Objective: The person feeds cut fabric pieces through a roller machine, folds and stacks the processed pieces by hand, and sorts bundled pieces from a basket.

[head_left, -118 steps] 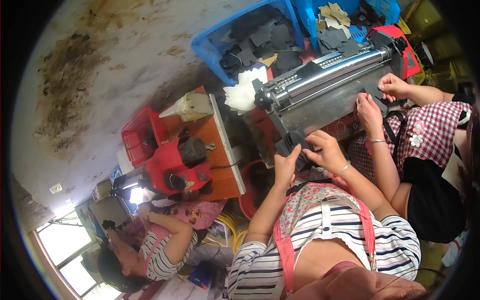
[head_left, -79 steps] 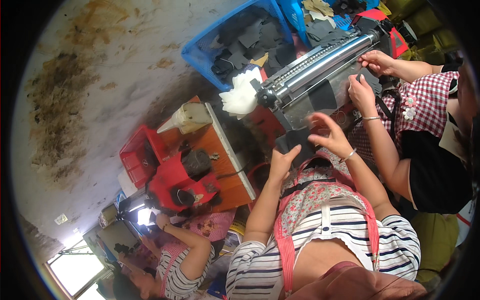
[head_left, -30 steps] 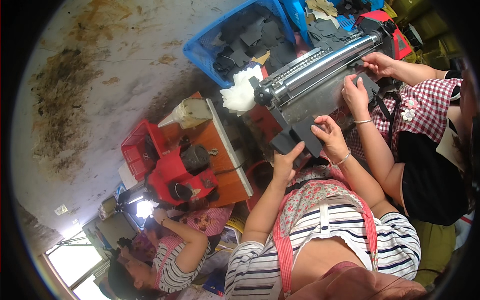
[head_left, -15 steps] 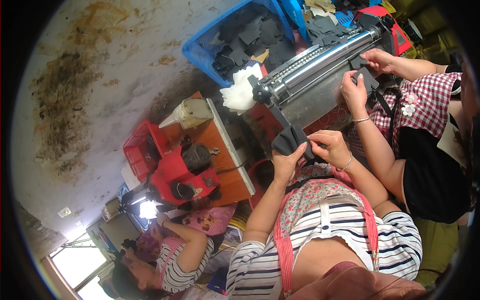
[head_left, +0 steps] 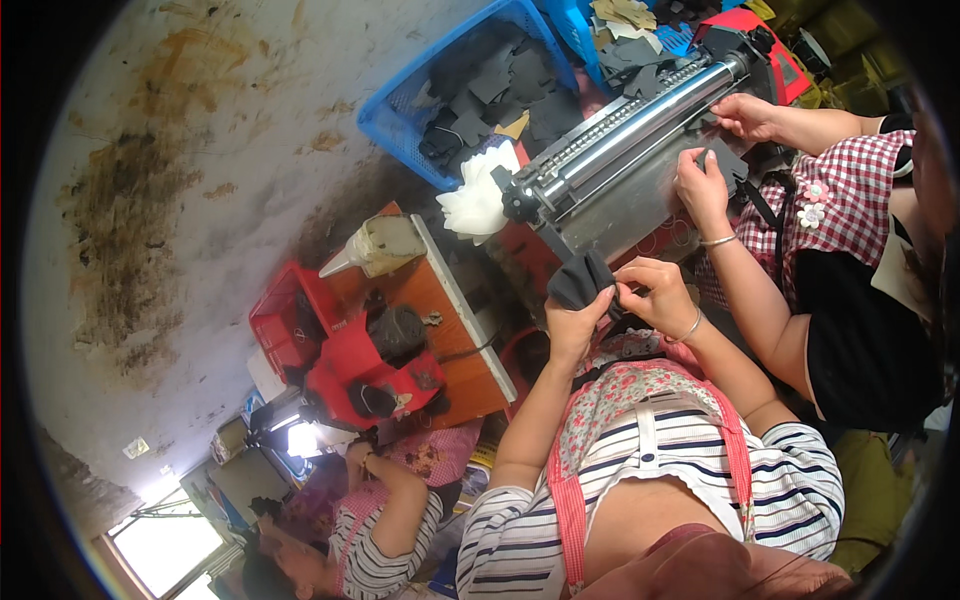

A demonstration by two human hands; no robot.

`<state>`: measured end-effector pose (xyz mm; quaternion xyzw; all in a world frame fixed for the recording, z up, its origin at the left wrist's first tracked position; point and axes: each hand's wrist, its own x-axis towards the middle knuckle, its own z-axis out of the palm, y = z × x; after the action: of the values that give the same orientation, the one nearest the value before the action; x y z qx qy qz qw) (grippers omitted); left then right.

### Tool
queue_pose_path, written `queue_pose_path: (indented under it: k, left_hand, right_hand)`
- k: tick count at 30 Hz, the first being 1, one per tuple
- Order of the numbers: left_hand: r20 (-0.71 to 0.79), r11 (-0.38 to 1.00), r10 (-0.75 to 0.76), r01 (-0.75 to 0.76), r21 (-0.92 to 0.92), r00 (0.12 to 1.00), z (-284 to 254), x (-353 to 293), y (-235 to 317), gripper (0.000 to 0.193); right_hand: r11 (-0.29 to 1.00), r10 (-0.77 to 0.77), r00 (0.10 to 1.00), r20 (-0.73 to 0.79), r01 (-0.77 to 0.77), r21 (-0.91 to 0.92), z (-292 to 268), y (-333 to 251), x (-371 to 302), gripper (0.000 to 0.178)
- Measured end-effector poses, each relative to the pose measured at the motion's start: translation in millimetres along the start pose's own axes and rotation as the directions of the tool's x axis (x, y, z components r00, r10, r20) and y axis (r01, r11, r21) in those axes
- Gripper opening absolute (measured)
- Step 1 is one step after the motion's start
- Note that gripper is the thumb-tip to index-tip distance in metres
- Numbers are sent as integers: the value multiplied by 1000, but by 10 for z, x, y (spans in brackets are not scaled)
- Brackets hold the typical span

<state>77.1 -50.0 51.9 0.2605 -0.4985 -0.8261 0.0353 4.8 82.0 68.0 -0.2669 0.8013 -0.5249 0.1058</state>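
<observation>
A dark grey folded piece of soft sheet material [head_left: 578, 281] is up in front of my apron, its exact kind unclear. My left hand [head_left: 576, 322] is closed around its lower edge, thumb on top. With thumb and forefinger pinched together, my right hand [head_left: 655, 292] grips the same piece at its right-hand edge. The pinched part is partly hidden by my fingers. Just beyond stands a machine with a shiny metal roller [head_left: 650, 128] and a flat metal plate [head_left: 625, 210].
At the right, a co-worker's hands hold dark flat pieces [head_left: 727, 165] at the roller machine. A blue basket [head_left: 395, 150] of dark scraps stands behind it. Left are an orange table [head_left: 465, 375], a red crate [head_left: 285, 325] and another person seated by a lamp [head_left: 303, 440].
My hands stay on the dark piece, which has tilted slightly as my fingers shifted along its edge. The co-worker's hands moved a little toward the roller; the person at lower left moved their arm.
</observation>
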Motion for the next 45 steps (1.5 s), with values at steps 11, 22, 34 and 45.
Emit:
queue_pose_path:
  k: [11,22,34,45]
  left_hand:
    - [-124,990,26,-43,-137,992,-95,147,113,35]
    - [-63,999,44,-44,-9,997,13,138,-33,31]
    - [-207,991,47,-72,-114,977,-7,128,84,31]
    - [-168,977,4,-40,-207,986,-151,192,66,34]
  right_hand:
    - [133,741,671,-3,-143,981,-26,1359,338,11]
    - [999,45,999,13,-45,-2,-33,167,4,15]
    - [445,662,745,-84,-300,844,116,459,233,10]
    - [570,721,693,6,-599,563,-1,648,178,14]
